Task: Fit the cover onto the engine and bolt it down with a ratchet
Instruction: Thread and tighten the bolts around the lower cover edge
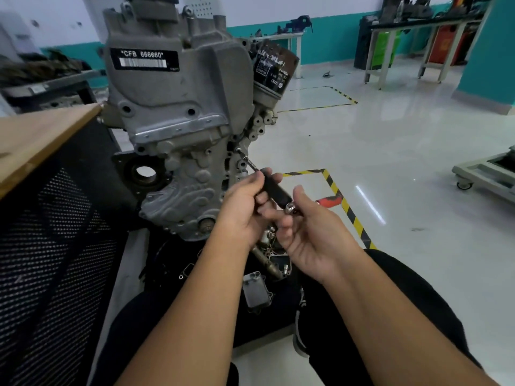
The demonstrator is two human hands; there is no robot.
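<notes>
Your fingers (252, 188) on the left hand (242, 210) curl round the black extension bar (274, 190) of the ratchet (291, 208), while the fingers of your right hand (309, 232) close loosely about the chrome head, thumb raised beside it; the red handle (330, 201) pokes out past that thumb.

At far left a wood-topped cabinet (41, 140) with a mesh front flanks the engine (178, 115), which stands upright on the floor before your knees. The cover (178, 79), the cast grey plate bearing the label "CFB 666660", appears already seated against the block, with open bolt holes visible along its lower edge. The thin bit at the bar's far end meets a bolt (239, 149) on the engine's right flank, just below the oil filter (274, 68).

Judged from here, the cover is stiff cast metal, heavy for its size and unlikely to flex; hold it by its thick outer edges, not the label face. The ratchet is rigid steel, smooth at the chrome head and likely slippery with oil, so steady the bar near the bolt and pull from the red grip. Loose parts lie on the floor between your legs, among them a small grey housing (255, 291).
</notes>
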